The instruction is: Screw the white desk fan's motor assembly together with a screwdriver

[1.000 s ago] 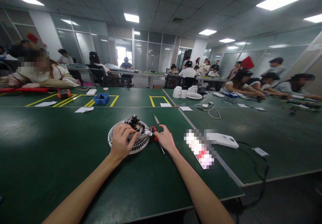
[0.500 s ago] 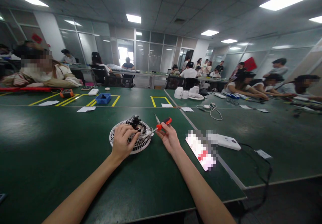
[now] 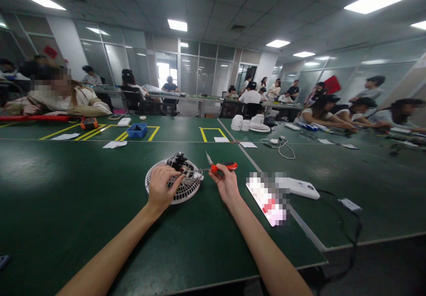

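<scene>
- The fan grille (image 3: 173, 188) lies flat on the green table (image 3: 66, 207), with the small black motor (image 3: 178, 162) and its loose wires bare on top, so the fan is in pieces, not whole.
- The left hand (image 3: 163, 188) rests on the grille, fingers curled down beside the motor, steadying it.
- The right hand (image 3: 226, 181) pinches a red-handled screwdriver (image 3: 218, 168), its tip at the motor.
- Whether any screw is out I cannot tell.
- A second screwdriver (image 3: 208, 157) lies just behind.

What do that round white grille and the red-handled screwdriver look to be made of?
The round white grille looks like moulded plastic: uniformly matte white with thin, even ribs. The screwdriver in the right hand has a glossy red handle, probably plastic, and a thin grey shaft that reads as metal. The left hand rests on the grille.
</scene>
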The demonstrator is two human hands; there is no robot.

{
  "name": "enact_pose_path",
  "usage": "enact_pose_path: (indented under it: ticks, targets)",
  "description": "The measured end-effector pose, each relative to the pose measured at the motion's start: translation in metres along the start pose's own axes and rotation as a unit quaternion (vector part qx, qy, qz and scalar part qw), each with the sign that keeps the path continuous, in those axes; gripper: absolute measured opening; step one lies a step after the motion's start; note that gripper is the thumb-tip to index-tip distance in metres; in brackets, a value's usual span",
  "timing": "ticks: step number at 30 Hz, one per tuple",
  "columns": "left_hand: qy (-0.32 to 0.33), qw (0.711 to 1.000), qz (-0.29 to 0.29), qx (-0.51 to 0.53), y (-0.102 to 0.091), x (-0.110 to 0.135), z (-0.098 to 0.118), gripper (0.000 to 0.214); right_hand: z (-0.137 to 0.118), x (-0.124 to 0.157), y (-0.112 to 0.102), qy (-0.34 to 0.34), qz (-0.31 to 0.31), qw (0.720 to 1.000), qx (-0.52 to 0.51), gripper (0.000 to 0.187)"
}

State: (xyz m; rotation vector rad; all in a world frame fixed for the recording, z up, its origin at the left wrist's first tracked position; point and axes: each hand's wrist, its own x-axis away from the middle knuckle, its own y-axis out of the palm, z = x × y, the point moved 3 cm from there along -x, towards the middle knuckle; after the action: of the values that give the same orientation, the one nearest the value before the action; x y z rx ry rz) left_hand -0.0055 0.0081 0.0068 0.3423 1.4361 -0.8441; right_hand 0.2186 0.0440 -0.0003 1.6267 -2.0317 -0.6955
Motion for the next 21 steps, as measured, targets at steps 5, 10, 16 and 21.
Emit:
enact_pose_path:
  ticks: [5, 10, 16, 21]
  targets:
    - [0.038, 0.999, 0.006, 0.023, -0.0010, -0.0014, 0.0021, 0.008, 0.0014, -0.0011, -0.0008, 0.014, 0.007, 1.000, -0.018, 0.034]
    - [0.029, 0.999, -0.004, 0.041, 0.0009, 0.0009, -0.0006, 0.007, 0.0019, -0.0019, -0.0003, 0.023, 0.004, 0.999, -0.042, 0.030]
    - [-0.006, 0.997, -0.024, 0.067, 0.0030, 0.0037, -0.0044, 0.006, 0.0011, -0.0021, -0.0014, 0.035, -0.006, 0.997, -0.069, 0.030]
    - [-0.027, 0.996, -0.039, 0.078, 0.0024, 0.0026, -0.0056, 0.013, -0.0003, -0.0018, -0.0012, 0.035, -0.026, 0.996, -0.077, 0.038]
